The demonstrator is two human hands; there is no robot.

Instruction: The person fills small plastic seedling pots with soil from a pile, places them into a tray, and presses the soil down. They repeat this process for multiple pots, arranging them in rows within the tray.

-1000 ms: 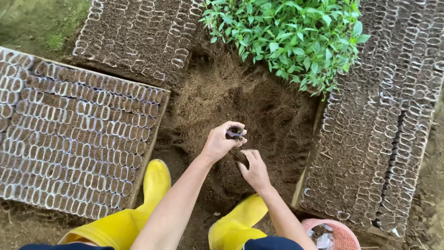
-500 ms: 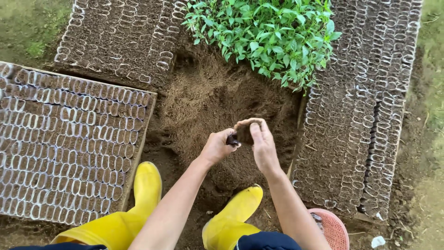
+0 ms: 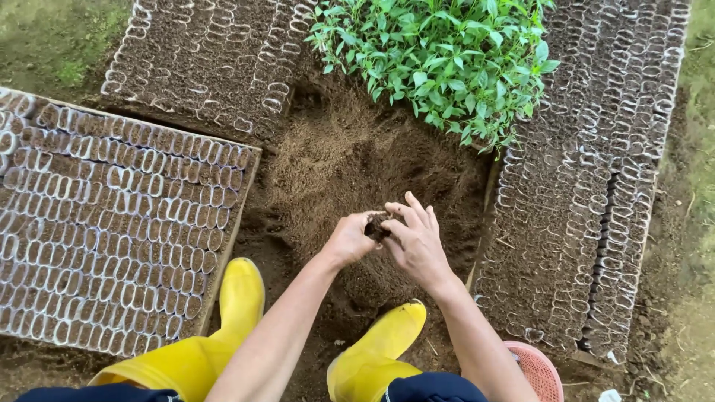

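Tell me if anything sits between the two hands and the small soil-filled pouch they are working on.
Nothing visible does. The left hand grips the small pouch directly, and the right hand has its fingers at the pouch's top, over the soil pile. Both touch it.

Soil heap [image 3: 350, 160] sits centre frame. Block of filled seedling bags [image 3: 119, 223] at left, edge touching the heap. Second block of bags [image 3: 208, 59] at upper left, behind the first. Seedling clump [image 3: 439, 56] at top centre, behind the heap, overhanging it. Third block of bags [image 3: 596, 179] fills the right side, top to lower right. Two boots [image 3: 242, 298] at bottom centre, on the near edge of the heap, one left of the other. Left hand [image 3: 348, 238] and right hand [image 3: 417, 242] meet over the heap, just above the boots, a small bag [image 3: 377, 223] between them. Basket [image 3: 540, 368] at bottom right, beside the right block.
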